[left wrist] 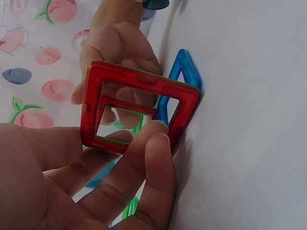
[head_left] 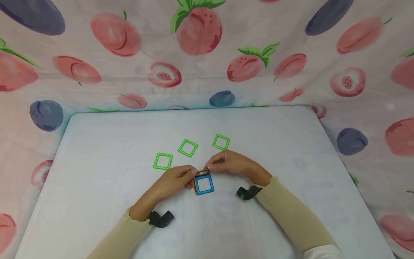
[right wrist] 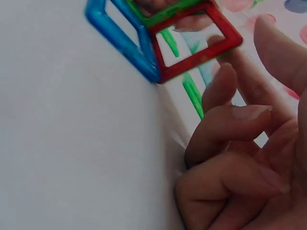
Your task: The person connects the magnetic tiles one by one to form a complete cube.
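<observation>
A blue square magnetic tile (head_left: 205, 193) lies flat on the table. Red square magnetic tiles stand upright along its edges; one red tile (left wrist: 139, 76) faces the left wrist view, and a second red tile (right wrist: 201, 58) shows in the right wrist view, beside a green-edged tile (right wrist: 177, 10). My left hand (head_left: 173, 183) pinches the near red tile at its edge between thumb and fingers. Close to the far corner is my right hand (head_left: 234, 163), its index fingertip right at the second red tile, its thumb apart from it and its other fingers loosely curled.
Three green square tiles lie flat beyond the hands: a left one (head_left: 156, 162), a middle one (head_left: 183, 143) and a right one (head_left: 221, 136). Dark wrist mounts sit on both forearms. A fruit-patterned curtain (head_left: 200, 72) hangs behind the white table (head_left: 106, 154).
</observation>
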`<state>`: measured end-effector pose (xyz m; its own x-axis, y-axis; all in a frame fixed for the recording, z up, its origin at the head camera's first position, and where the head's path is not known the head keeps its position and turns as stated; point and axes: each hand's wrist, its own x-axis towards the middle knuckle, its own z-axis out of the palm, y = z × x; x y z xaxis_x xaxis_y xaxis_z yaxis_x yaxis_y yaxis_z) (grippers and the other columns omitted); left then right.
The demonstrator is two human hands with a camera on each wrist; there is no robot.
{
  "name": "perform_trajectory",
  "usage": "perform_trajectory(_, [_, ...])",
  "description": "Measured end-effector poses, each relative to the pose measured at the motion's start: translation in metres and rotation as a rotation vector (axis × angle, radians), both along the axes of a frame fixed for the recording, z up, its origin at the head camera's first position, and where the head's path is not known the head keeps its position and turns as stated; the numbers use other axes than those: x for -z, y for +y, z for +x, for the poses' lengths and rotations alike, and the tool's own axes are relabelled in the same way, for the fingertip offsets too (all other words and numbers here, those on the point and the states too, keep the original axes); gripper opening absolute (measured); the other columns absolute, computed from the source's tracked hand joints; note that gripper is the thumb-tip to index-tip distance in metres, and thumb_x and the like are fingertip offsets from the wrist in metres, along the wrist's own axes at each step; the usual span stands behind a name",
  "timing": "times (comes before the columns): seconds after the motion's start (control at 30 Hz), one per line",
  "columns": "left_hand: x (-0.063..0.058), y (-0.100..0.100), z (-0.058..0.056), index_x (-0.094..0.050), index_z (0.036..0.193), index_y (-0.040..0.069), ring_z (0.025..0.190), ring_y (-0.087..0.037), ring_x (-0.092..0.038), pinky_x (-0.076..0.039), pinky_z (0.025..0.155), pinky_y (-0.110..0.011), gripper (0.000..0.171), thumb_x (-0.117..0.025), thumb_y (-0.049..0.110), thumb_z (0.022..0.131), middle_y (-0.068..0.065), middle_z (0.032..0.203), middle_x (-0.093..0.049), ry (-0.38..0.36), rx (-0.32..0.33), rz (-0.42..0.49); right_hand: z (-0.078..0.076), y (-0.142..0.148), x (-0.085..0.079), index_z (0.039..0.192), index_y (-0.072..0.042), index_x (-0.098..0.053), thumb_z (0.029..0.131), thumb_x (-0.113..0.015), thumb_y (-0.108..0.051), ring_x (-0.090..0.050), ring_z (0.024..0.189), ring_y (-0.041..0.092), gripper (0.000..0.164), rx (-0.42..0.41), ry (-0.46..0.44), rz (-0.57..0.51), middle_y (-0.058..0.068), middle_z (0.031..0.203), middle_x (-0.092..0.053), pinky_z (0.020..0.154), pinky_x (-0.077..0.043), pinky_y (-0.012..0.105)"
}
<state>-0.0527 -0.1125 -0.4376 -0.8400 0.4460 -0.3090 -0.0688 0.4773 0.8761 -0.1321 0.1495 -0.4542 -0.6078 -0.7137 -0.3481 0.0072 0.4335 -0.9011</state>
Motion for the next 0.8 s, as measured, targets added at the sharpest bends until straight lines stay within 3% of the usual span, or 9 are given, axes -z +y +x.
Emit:
perform_trajectory(0.1, [0.001,0.001,0.001,-0.071,0.105,0.014,0.081,-0.017,-0.065,-0.048,0.078,-0.034,0.034,-0.051,0.040,0.107,-0.002,0.083,-0.070,0.002,0.005,0.002,-0.004,0.005,-0.005,0.112,-0.013,-0.079,0.099,-0.069,-0.030,-0.058,0.098,0.014,0.024,0.123,0.003,0.034,0.002,0.115,-0.075,0.082,-0.047,0.028])
perform_trajectory(0.2, [0.001,0.001,0.001,-0.071,0.106,0.014,0.081,-0.017,-0.065,-0.048,0.078,-0.034,0.034,-0.051,0.041,0.107,-0.002,0.084,-0.070,0.009,0.003,-0.003,-0.012,0.012,-0.008,0.112,-0.017,-0.079,0.096,-0.072,-0.038,-0.054,0.095,0.015,0.028,0.320,0.049,0.079,0.000,0.114,-0.073,0.078,-0.043,0.029])
perform_trajectory(0.27, [0.001,0.000,0.001,-0.071,0.106,0.014,0.082,-0.017,-0.065,-0.048,0.078,-0.034,0.034,-0.051,0.041,0.107,-0.001,0.084,-0.070,0.011,0.002,-0.007,-0.019,0.016,-0.007,0.112,-0.019,-0.077,0.094,-0.072,-0.044,-0.051,0.092,0.018,0.031,0.452,0.100,0.122,0.000,0.109,-0.070,0.076,-0.042,0.030])
perform_trajectory(0.37, [0.002,0.000,0.002,-0.071,0.107,0.015,0.082,-0.017,-0.065,-0.048,0.079,-0.033,0.033,-0.051,0.041,0.107,-0.001,0.084,-0.070,0.012,0.002,-0.013,-0.029,0.024,-0.002,0.115,-0.019,-0.074,0.094,-0.071,-0.047,-0.051,0.090,0.018,0.034,0.571,0.166,0.187,0.001,0.097,-0.063,0.075,-0.041,0.031])
perform_trajectory(0.57, [0.003,0.000,0.002,-0.071,0.108,0.015,0.082,-0.016,-0.065,-0.048,0.078,-0.032,0.033,-0.051,0.041,0.107,-0.001,0.084,-0.071,0.010,0.003,-0.015,-0.043,0.033,0.007,0.120,-0.017,-0.070,0.093,-0.075,-0.042,-0.045,0.063,0.019,0.037,0.594,0.150,0.243,0.001,0.078,-0.053,0.059,-0.037,0.030])
perform_trajectory(0.8, [0.001,0.000,0.001,-0.072,0.108,0.016,0.082,-0.017,-0.066,-0.049,0.079,-0.034,0.032,-0.051,0.040,0.107,0.000,0.083,-0.071,0.005,-0.006,-0.014,-0.050,0.033,0.006,0.113,-0.016,-0.070,0.087,-0.082,-0.036,-0.046,0.056,0.018,0.035,0.530,0.187,0.292,0.001,0.073,-0.054,0.054,-0.036,0.029])
